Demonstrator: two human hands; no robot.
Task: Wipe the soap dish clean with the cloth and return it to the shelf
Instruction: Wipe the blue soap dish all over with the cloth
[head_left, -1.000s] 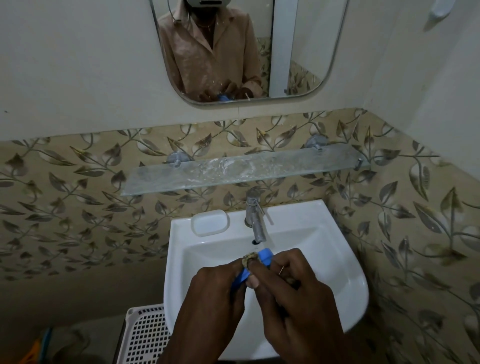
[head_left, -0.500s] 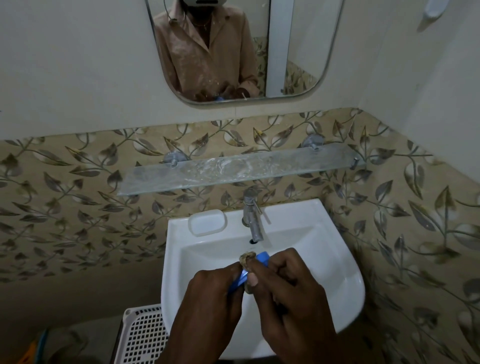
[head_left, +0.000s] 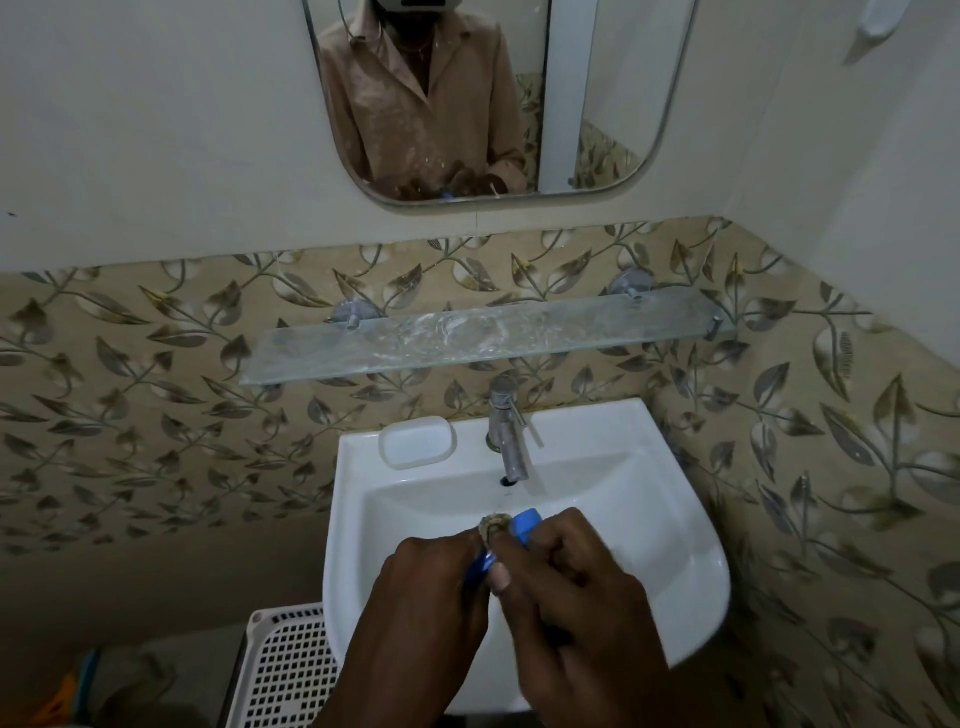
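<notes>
Over the white basin (head_left: 675, 519), both hands hold a small blue soap dish (head_left: 525, 525), of which only a top corner and a lower sliver show. My left hand (head_left: 431, 613) grips its lower end. My right hand (head_left: 571, 597) curls around the upper end and pinches a small brownish-grey wad of cloth (head_left: 493, 524) against it. The glass shelf (head_left: 467, 338) is fixed to the tiled wall above the tap, with nothing on it.
A steel tap (head_left: 506, 431) stands at the back of the basin, with a white rounded soap tray (head_left: 415, 441) on the rim to its left. A white perforated basket (head_left: 280, 670) sits low on the left. A mirror (head_left: 467, 104) hangs above the shelf.
Both hands keep the same hold on the blue dish and cloth over the basin. Only the view has shifted slightly.
</notes>
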